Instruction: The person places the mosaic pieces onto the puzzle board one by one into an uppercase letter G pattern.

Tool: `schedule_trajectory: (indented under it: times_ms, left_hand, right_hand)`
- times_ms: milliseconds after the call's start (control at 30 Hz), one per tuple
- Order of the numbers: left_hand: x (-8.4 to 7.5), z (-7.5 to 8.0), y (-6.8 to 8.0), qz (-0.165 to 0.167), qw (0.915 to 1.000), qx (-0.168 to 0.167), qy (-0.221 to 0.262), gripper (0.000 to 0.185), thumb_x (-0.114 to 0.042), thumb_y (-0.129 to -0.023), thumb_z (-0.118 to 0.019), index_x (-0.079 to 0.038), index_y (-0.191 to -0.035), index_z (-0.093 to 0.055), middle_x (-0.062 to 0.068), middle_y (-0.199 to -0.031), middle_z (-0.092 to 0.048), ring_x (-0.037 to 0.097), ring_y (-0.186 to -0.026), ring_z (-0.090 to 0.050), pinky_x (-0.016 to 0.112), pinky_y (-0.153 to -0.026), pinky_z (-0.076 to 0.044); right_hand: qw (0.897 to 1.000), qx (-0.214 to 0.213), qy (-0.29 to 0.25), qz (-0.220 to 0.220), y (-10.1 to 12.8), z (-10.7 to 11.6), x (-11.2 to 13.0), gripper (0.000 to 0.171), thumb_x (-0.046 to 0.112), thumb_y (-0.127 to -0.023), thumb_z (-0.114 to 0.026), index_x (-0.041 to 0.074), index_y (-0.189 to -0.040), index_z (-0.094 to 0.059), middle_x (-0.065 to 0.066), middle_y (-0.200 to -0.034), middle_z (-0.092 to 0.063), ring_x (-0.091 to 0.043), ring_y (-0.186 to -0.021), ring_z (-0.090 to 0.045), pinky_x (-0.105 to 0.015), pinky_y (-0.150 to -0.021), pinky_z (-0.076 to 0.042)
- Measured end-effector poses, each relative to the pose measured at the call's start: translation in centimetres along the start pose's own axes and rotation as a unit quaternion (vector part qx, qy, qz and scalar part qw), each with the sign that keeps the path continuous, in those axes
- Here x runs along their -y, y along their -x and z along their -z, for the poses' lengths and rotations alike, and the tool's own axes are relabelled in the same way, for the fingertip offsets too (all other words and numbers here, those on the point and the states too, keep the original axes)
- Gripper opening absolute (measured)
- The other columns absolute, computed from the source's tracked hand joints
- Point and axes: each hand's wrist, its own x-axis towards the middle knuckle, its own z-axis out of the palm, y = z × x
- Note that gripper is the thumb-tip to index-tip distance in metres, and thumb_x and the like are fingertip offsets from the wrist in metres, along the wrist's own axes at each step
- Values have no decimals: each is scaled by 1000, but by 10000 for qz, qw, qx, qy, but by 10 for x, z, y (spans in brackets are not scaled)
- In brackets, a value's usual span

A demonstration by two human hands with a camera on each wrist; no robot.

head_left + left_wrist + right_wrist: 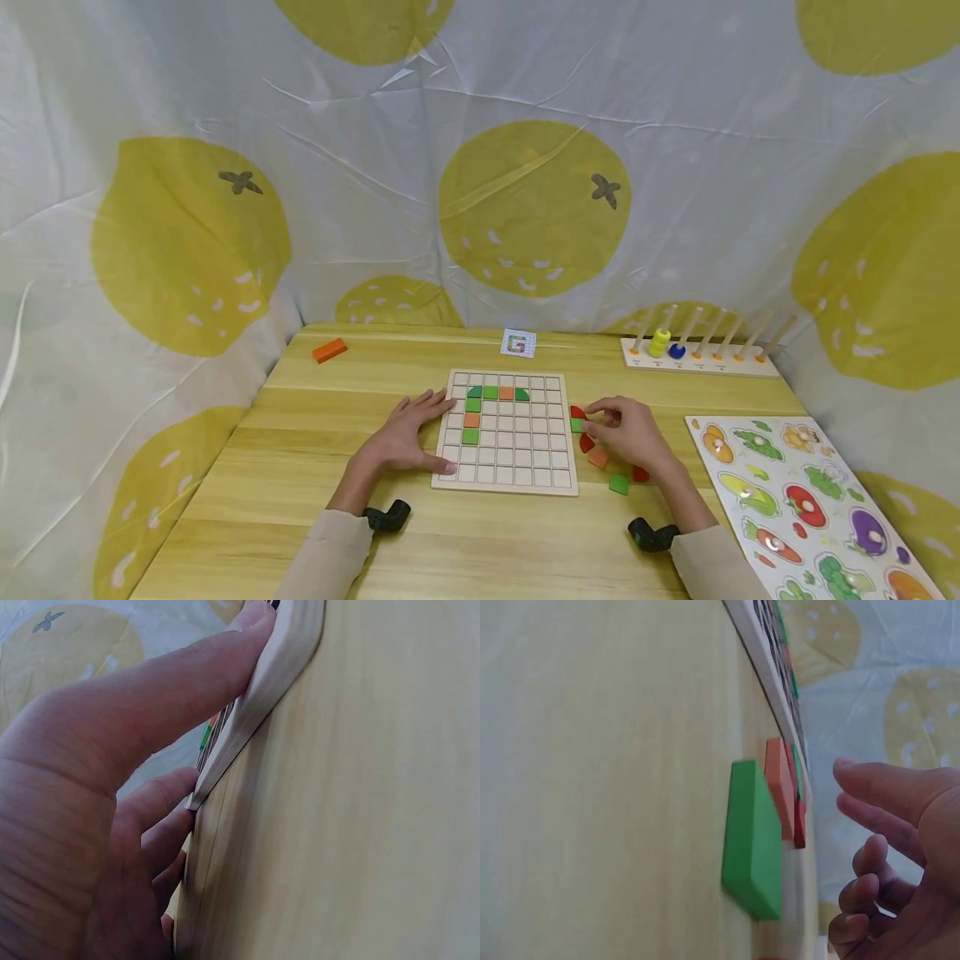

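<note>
1. Nearest my head camera I see two cream sleeves and both hands out on the wooden counter point(300, 433)
2. My left hand point(405, 437) lies flat, its fingers point(187, 682) straight and spread against the left edge of the grid board point(506, 429) – holding nothing, likely bracing the board so it does not slide
3. My right hand point(626, 433) sits just beside the board's right edge, fingers curled; thumb and forefinger seem to pinch a green tile point(577, 425), though the wrist view does not confirm the hold
4. Loose tiles lie around that hand – an orange tile point(597, 458), a green square point(618, 483) and red pieces point(577, 412) – kept near for picking
5. On the board, green and orange tiles fill a hooked line at the upper left; a small pattern card point(518, 342) lies beyond it
</note>
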Motion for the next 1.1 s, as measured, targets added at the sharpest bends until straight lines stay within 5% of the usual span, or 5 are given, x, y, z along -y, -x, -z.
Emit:
schedule_trajectory:
  times_ms: [533,1100]
  left_hand:
    - [0,1,0,-37,10000,-13,11,113,-62,-68,-88,-22,-161,-38,2,-172,-25,32,-161,-15,61,-129,-5]
    - [2,-1,0,-30,10000,-34,-8,113,-64,-68,-88,-23,-161,-38,2,-172,-25,32,-161,-16,62,-128,-6]
  right_hand:
    - [9979,416,237,-445,5,12,-12,20,19,-92,-78,11,-111,-78,-2,-77,-53,-17,-72,-47,-27,-62,-35]
    - [9983,456,324,-147,5,11,-18,20,15,-91,-78,10,-111,-77,-4,-82,-55,-18,-75,-48,-27,-62,-38]
